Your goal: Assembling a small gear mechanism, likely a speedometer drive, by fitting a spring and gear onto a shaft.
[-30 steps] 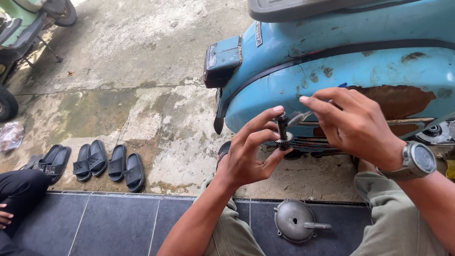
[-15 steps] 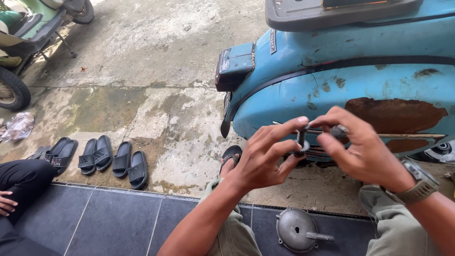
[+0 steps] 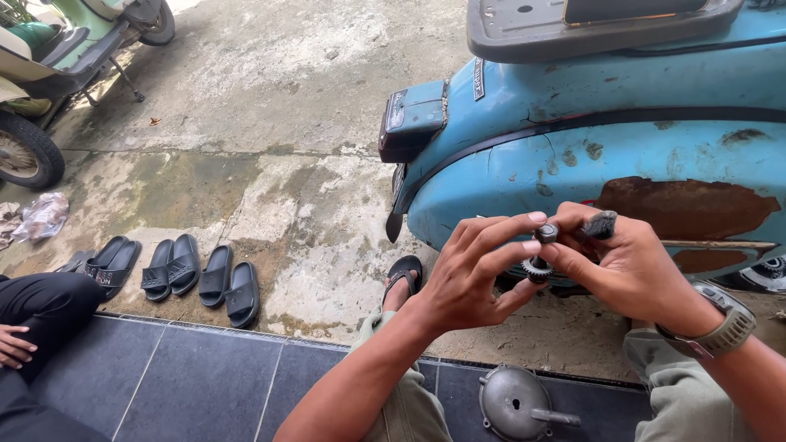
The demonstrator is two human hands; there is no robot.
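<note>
Both my hands meet in front of a rusty blue scooter. My left hand pinches a small greasy metal gear shaft between thumb and fingers. My right hand, with a watch on the wrist, grips the same part from the other side, and a dark stub of it sticks out above the fingers. The shaft's toothed ring shows just under my fingertips. My sandalled foot rests on the concrete below.
A round grey metal cover lies on the dark tiles between my knees. Several black slippers line the tile edge at left. Another person's leg and hand sit at far left. A green scooter stands at top left.
The view has shifted so the scooter sits higher right. My hands closed together on the gear shaft and turned it, now holding it at both ends.
</note>
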